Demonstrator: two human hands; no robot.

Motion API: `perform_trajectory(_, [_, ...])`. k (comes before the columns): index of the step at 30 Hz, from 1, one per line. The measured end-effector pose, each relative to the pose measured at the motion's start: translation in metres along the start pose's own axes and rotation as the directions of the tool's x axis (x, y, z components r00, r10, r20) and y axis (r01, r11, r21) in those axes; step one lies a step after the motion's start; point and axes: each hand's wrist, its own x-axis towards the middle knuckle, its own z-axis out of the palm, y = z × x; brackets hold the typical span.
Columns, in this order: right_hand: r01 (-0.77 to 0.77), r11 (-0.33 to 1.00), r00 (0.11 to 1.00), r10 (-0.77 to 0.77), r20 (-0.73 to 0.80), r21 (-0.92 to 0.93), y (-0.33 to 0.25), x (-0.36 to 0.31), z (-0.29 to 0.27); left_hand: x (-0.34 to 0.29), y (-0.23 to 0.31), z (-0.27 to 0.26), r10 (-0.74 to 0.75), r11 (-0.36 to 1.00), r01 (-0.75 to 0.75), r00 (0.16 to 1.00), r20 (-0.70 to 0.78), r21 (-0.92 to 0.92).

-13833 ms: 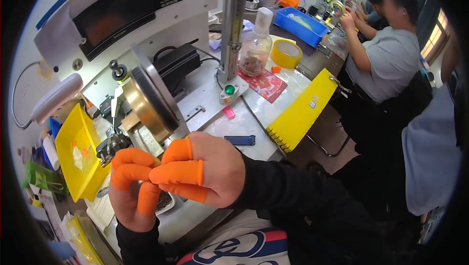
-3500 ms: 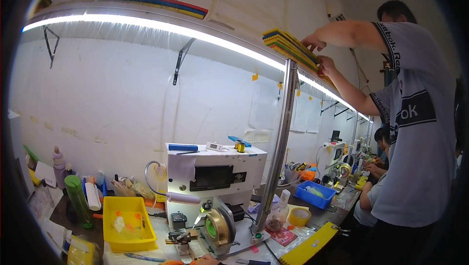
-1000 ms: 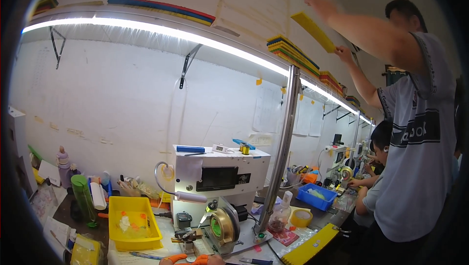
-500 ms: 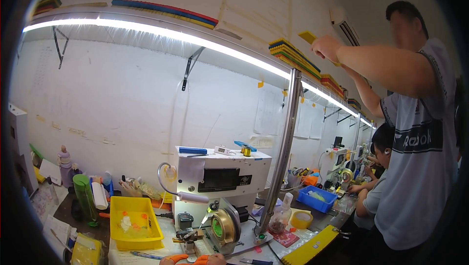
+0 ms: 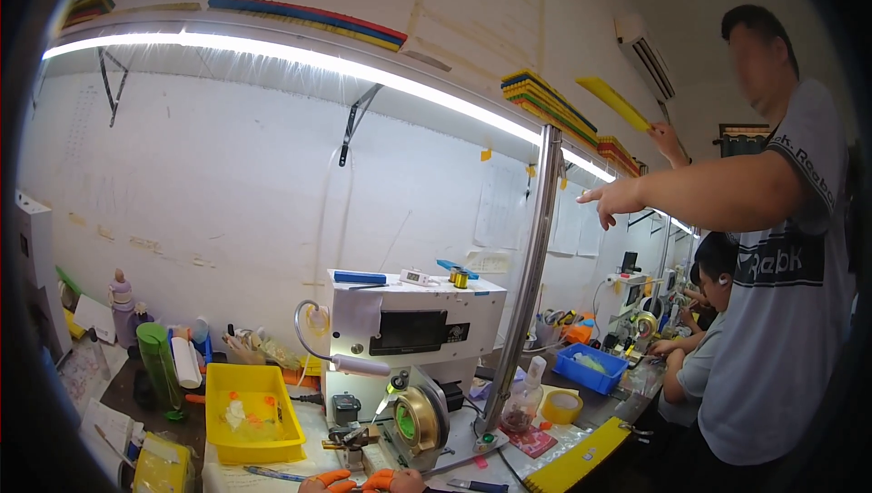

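Note:
At the lower edge my left hand and my right hand show only in part, with orange finger covers on the fingertips. The fingers of both look bent and pressed together; anything they hold is too small or cut off by the frame. Just beyond them stands a small metal fixture below the tip of a soldering machine's dispensing needle. The white machine carries a brass-coloured reel at its front. A pen lies to the left of my hands.
A yellow bin with small orange and pale pieces sits at left. Beyond the metal post are a spray bottle, tape roll, blue bin and long yellow tray. A standing co-worker reaches over the bench at right.
My hands have moved slightly apart, opening a gap between the orange fingertips. The standing co-worker has lowered one arm, pointing forward, while the other hand holds a yellow strip farther right.

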Motion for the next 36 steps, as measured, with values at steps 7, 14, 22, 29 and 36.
perform_trajectory(7, [0.005, 0.999, 0.999, -0.004, -0.039, 0.043, 0.002, 0.001, 0.003, 0.001, -0.007, 0.0, 0.001, 0.999, -0.001, 1.0, 0.012, -0.032])
perform_trajectory(14, [-0.008, 0.998, 0.999, 0.011, -0.042, 0.057, 0.002, 0.001, 0.001, 0.0, -0.003, 0.002, -0.025, 0.998, 0.024, 0.999, -0.02, -0.066])
perform_trajectory(22, [-0.02, 0.999, 0.992, 0.024, -0.123, 0.035, -0.003, 0.0, -0.004, 0.001, 0.008, 0.001, -0.328, 0.898, 0.337, 0.941, 0.08, -0.285])
perform_trajectory(29, [0.139, 0.99, 0.951, -0.13, -0.281, 0.009, -0.015, 0.008, -0.012, 0.004, 0.012, -0.003, -0.369, 0.859, 0.382, 0.923, 0.106, -0.341])
perform_trajectory(36, [0.164, 0.979, 0.954, -0.125, -0.274, 0.125, -0.026, 0.027, -0.031, 0.006, 0.01, -0.009, -0.393, 0.828, 0.415, 0.909, 0.137, -0.377])
